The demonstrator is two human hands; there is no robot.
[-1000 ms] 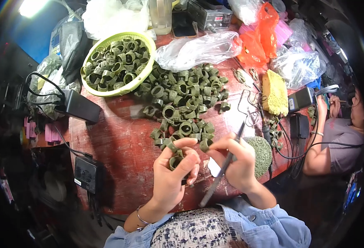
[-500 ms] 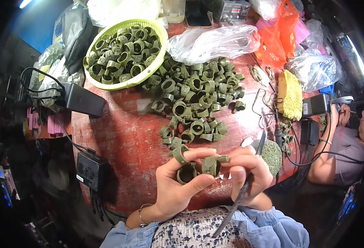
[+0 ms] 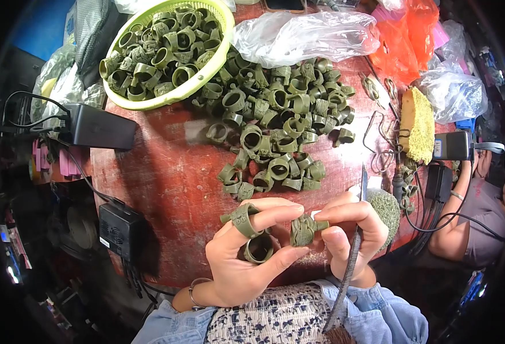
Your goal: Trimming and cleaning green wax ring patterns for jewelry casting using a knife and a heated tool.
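Observation:
Between the thumb and forefinger of my left hand is a green ring with a carved face and a small stub on its side. A second green ring is round a finger of that hand, and a third ring sits against the palm. My right hand has its thumb and fingertips at the stub of the pinched ring. Lying across that hand is a long thin grey knife-like tool, its pointed metal tip upward and its tail down near my lap.
A pile of green rings covers the middle of the red table. A yellow-green basket holds more rings. Plastic bags, a yellow sponge, a round green pad and black adapters lie around. Another person's arm is at right.
The view has shifted, so the table's things sit higher in the picture. The pinched ring has turned its carved face toward me, and my right fingers have closed in on its stub.

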